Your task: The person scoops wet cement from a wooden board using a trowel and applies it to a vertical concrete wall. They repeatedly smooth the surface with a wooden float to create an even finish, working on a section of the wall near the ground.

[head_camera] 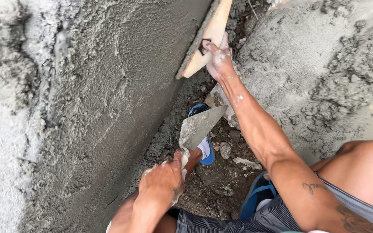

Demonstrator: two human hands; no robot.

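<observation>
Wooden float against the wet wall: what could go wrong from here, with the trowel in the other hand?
1. The right hand presses the wooden float edge-on against the wet plaster wall; it may gouge the fresh surface.
2. The trowel in the left hand points down over the sandalled foot; mortar or the blade could drop on it.

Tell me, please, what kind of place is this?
Probably an outdoor building site: a freshly plastered wall, bare ground with rubble, a wooden float in the right hand and a trowel in the left hand.
</observation>
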